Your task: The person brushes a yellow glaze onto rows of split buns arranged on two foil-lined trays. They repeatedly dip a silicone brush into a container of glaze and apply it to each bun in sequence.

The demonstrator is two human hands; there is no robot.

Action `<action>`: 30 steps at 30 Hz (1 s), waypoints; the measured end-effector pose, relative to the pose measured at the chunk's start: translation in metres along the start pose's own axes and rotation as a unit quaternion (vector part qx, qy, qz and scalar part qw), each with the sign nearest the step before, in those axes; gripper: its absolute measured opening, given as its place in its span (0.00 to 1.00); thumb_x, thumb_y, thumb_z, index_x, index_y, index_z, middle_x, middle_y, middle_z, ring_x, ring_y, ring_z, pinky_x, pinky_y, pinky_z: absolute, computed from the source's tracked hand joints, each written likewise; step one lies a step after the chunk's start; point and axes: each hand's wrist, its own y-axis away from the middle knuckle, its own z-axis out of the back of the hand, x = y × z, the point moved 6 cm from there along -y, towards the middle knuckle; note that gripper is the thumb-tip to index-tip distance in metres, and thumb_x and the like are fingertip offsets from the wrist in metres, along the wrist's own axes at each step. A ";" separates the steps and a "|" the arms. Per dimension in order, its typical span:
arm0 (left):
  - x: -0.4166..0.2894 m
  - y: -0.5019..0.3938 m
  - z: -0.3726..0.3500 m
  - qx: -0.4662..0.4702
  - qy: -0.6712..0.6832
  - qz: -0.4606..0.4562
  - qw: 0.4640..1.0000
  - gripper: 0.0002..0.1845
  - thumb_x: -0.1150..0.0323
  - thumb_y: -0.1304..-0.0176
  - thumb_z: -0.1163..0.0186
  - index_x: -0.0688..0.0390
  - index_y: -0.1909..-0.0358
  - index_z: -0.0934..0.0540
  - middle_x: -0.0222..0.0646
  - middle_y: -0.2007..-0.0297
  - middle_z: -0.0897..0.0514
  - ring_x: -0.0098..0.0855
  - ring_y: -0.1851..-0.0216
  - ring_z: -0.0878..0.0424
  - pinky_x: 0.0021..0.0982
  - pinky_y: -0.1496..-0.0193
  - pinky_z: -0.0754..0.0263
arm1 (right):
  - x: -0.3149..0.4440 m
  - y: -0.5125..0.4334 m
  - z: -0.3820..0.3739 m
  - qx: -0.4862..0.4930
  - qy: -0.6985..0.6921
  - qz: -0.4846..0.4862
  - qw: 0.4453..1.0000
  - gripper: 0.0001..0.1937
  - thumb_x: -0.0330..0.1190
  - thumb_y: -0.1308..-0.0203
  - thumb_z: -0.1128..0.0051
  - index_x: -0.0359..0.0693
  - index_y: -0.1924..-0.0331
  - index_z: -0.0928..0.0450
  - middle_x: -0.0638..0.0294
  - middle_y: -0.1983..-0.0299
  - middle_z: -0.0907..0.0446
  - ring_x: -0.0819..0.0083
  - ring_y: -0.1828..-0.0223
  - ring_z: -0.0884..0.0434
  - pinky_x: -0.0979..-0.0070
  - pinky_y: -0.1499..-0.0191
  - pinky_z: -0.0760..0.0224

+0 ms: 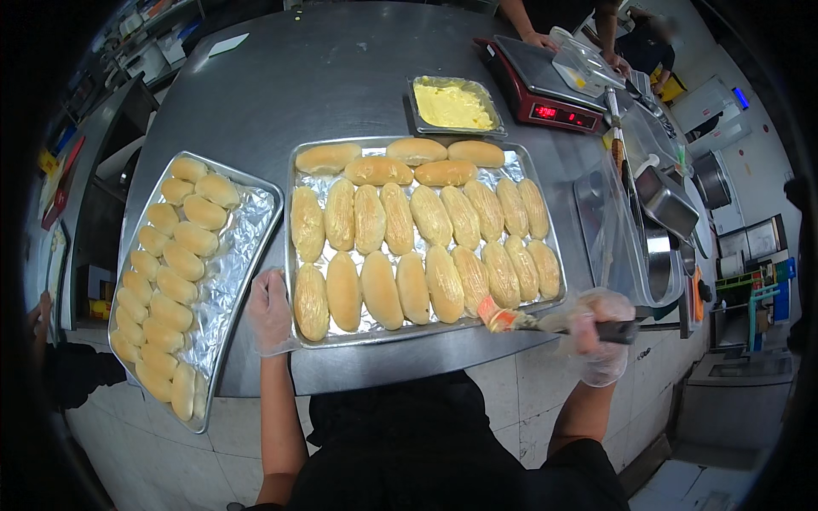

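Observation:
In my right hand [597,329], in a clear plastic glove, is the dark handle of a pastry brush [501,317]; its orange-red head touches or hovers by a bun in the bottom row. My left hand [270,310], also gloved, rests at the left edge of a foil-lined sheet pan [422,337], its fingers curled; whether it grips the rim I cannot tell. Elongated bread rolls [381,290] lie in rows on this pan, many with a glossy, streaked top. Behind it stands a square container of yellow butter-like spread [452,105].
Left of me, a second foil-lined pan [239,268] of rolls lies angled, overhanging the table's front edge. A red digital scale [549,89] stands back right, a co-worker's hands [542,41] beside it. Clear plastic tubs [607,249] and metal pans [668,201] crowd the right side.

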 end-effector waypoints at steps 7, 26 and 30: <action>-0.006 0.000 0.000 0.002 -0.001 0.003 1.000 0.16 0.61 0.35 0.48 0.66 0.59 0.23 0.38 0.68 0.18 0.26 0.65 0.22 0.27 0.59 0.29 | -0.054 0.027 -0.006 -0.348 -0.117 -0.142 0.919 0.12 0.32 0.40 0.48 0.43 0.79 0.34 0.69 0.85 0.35 0.86 0.86 0.37 0.86 0.89 0.48; -0.005 0.001 0.000 -0.005 0.012 -0.007 1.000 0.15 0.62 0.35 0.48 0.66 0.59 0.22 0.33 0.69 0.19 0.23 0.67 0.24 0.24 0.61 0.30 | -0.016 0.046 0.010 -0.321 -0.017 -0.102 0.942 0.14 0.30 0.46 0.43 0.41 0.83 0.35 0.71 0.82 0.34 0.86 0.80 0.36 0.85 0.76 0.46; -0.003 0.002 0.000 -0.004 0.005 -0.002 1.000 0.15 0.62 0.35 0.48 0.65 0.59 0.22 0.34 0.69 0.19 0.23 0.66 0.24 0.25 0.60 0.30 | -0.046 0.030 -0.008 -0.295 -0.202 -0.242 0.902 0.14 0.29 0.40 0.44 0.43 0.82 0.32 0.78 0.83 0.40 0.91 0.80 0.42 0.85 0.79 0.54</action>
